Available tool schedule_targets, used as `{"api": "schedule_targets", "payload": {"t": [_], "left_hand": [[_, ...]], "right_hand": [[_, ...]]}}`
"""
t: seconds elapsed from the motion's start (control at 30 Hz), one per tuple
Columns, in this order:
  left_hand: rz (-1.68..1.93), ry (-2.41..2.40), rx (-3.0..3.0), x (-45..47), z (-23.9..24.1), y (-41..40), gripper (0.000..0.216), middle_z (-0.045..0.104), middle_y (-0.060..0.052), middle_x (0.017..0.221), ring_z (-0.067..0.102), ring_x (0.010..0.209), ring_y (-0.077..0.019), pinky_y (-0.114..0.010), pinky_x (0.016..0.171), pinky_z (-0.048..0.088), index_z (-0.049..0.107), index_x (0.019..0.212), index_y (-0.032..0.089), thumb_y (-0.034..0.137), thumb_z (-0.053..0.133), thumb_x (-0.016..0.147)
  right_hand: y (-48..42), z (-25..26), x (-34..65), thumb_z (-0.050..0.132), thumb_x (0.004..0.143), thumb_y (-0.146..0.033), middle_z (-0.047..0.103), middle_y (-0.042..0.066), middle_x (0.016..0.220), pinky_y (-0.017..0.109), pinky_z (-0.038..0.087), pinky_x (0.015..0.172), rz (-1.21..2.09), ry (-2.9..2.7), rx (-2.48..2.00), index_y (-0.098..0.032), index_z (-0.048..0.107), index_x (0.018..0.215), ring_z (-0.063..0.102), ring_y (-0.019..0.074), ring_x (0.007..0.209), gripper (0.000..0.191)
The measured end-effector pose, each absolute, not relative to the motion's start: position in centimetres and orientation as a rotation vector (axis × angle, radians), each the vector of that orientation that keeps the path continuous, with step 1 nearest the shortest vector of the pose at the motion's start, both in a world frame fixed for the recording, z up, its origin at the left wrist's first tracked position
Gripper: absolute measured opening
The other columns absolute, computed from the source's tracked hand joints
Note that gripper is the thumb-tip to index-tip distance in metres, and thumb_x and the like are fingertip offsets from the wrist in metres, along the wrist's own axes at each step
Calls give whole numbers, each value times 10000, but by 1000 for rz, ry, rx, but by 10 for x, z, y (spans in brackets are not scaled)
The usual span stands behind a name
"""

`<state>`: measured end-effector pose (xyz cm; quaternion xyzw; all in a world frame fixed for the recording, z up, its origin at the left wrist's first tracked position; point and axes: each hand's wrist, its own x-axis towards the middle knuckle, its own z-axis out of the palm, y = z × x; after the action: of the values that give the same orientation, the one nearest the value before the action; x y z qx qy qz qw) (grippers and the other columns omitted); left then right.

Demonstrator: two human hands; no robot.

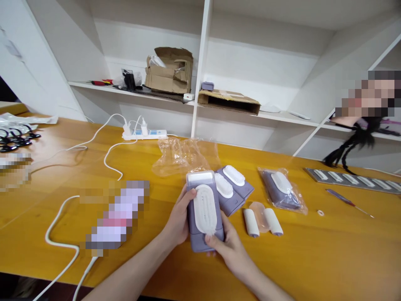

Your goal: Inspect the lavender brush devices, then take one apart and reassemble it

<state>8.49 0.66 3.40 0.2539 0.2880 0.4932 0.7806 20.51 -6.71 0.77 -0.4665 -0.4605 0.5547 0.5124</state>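
Observation:
Both hands hold a purple handheld brush with a white oval bristle pad and a white roller under a clear cover at its far end. My left hand wraps its left side, thumb resting by the pad's upper edge. At the lower right, my right hand grips the near end, thumb on the front by the pad's bottom. Two similar purple brushes lie just behind, overlapping. To the right are a bagged brush and two white rollers with purple ends, a clear peach-tinted piece between them.
A pixelated phone-like slab with a white cable lies left. Farther back are a power strip and a crumpled plastic bag. On the right are a screwdriver, a small white ring and a slotted metal strip. Shelves stand behind.

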Motion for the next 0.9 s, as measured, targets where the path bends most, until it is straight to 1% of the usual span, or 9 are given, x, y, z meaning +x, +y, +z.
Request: {"api": "schedule_targets", "payload": {"t": [0.07, 0.13, 0.2, 0.27, 0.4, 0.57, 0.73, 0.83, 0.9], "left_hand": [[1074, 639, 530, 85, 35, 6, 303, 672, 5, 811, 629, 798, -180, -279, 740, 463, 622, 910, 206, 387, 689, 676], [1068, 656, 511, 85, 37, 6, 316, 681, -5, 800, 638, 792, -196, -296, 743, 469, 629, 886, 195, 410, 689, 663], [1037, 668, 504, 84, 38, 6, 335, 686, -23, 764, 644, 768, -214, -310, 719, 474, 638, 849, 176, 446, 680, 654], [1009, 685, 511, 83, 38, 7, 337, 681, -32, 714, 642, 728, -220, -313, 683, 475, 645, 811, 162, 451, 682, 641], [1009, 685, 552, 81, 37, 6, 270, 669, -15, 690, 624, 673, -187, -290, 653, 467, 644, 784, 166, 373, 709, 623], [1003, 696, 579, 78, 36, 7, 227, 656, 14, 700, 588, 644, -145, -273, 652, 463, 634, 812, 189, 333, 703, 651], [929, 760, 594, 72, 41, 14, 263, 663, -12, 735, 595, 706, -167, -281, 701, 454, 643, 825, 167, 363, 687, 654], [895, 791, 605, 72, 42, 16, 300, 653, -19, 727, 589, 717, -177, -294, 715, 451, 646, 827, 156, 407, 668, 664], [872, 810, 603, 73, 42, 16, 305, 646, -19, 713, 584, 709, -177, -294, 710, 451, 647, 817, 153, 412, 671, 657]], "right_hand": [[-65, 10, 205, 719, 697, -404, 616, 44, 990, 311, 494, 668, 1265, -1164, -1095, -245, 476, 1168, 579, 191, 804, 553], [-63, 12, 206, 729, 692, -377, 611, 59, 1097, 365, 448, 856, 1227, -1204, -1072, -242, 493, 1161, 549, 237, 1006, 541], [-62, 12, 206, 729, 693, -347, 611, 62, 1130, 395, 400, 929, 1248, -1220, -1071, -240, 500, 1159, 524, 257, 1077, 530], [-62, 10, 207, 724, 697, -312, 605, 61, 1156, 405, 389, 940, 1276, -1221, -1081, -244, 488, 1177, 525, 259, 1082, 539], [-65, 6, 207, 714, 703, -274, 570, 61, 1206, 397, 363, 970, 1309, -1220, -1074, -250, 426, 1236, 498, 249, 1130, 606], [-66, 12, 206, 783, 569, -255, 557, 85, 1212, 404, 385, 946, 1398, -1199, -1080, -224, 402, 1229, 497, 278, 1126, 762], [-64, 17, 203, 739, 546, -185, 607, 77, 1069, 415, 421, 868, 1298, -1251, -1256, -196, 480, 1071, 542, 282, 1004, 585], [-65, 17, 202, 715, 565, -150, 606, 74, 1076, 414, 416, 875, 1149, -1351, -1303, -198, 485, 1030, 542, 275, 1001, 521], [-66, 15, 202, 695, 608, -166, 608, 74, 1093, 405, 427, 867, 1135, -1354, -1281, -201, 482, 1027, 550, 268, 1000, 471]]}}
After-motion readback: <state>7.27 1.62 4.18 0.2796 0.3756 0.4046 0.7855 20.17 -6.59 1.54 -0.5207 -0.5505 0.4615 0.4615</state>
